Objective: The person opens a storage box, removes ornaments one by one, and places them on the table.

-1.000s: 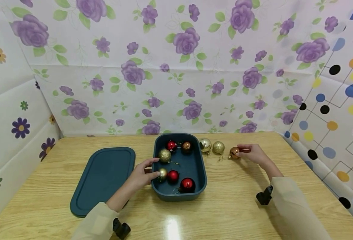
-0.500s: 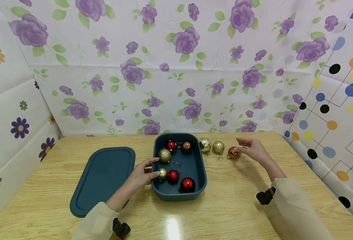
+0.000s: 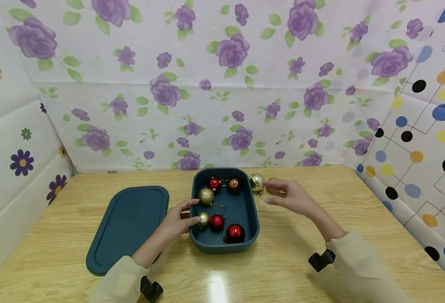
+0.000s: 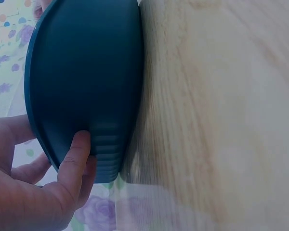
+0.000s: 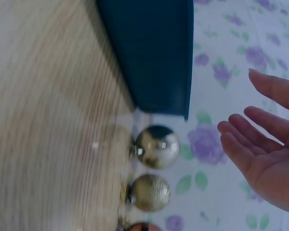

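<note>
My left hand [image 3: 175,221] grips the left wall of a dark teal rectangular box [image 3: 255,219]; in the left wrist view some fingers lie on its outer side and the thumb side is over the rim [image 4: 31,72]. Inside the box lie red baubles [image 3: 235,233], a copper bauble [image 3: 234,185] and gold ones [image 3: 206,196]. My right hand [image 3: 292,198], fingers relaxed and holding nothing, hovers right of a shiny gold bauble [image 3: 258,182]. In the right wrist view that bauble stands in line with a glittery gold bauble [image 5: 151,192] and a copper one [image 5: 143,226], both mostly hidden behind the hand in the head view.
A flat teal lid [image 3: 129,227] lies on the wooden table [image 3: 275,269] left of the box. Flowered cloth [image 3: 207,105] hangs along the back of the table, and dotted cloth [image 3: 427,176] at the right.
My right hand has let go of the copper bauble on the table and moved left toward the gold baubles. My left hand stays on the box wall.
</note>
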Demonstrator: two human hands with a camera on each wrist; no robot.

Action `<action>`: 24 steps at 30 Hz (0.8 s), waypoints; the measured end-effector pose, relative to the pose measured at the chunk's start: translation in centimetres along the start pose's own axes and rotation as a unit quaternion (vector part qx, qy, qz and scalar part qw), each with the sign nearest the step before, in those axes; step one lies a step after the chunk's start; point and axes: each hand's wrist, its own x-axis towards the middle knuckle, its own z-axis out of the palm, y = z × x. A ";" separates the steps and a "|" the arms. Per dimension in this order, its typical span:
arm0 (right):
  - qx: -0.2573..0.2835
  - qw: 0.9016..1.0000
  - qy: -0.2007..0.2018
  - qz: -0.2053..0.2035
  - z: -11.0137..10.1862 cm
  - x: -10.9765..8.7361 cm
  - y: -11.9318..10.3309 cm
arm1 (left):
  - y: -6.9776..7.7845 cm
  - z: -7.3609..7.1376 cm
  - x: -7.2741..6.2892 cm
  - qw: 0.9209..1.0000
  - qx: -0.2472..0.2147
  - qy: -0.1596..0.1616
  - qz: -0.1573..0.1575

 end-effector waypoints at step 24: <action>-0.176 0.959 -0.203 -0.094 6.7 2.3 -4.0 | 0.0 0.1 -0.2 1.000 -0.003 -0.003 -0.006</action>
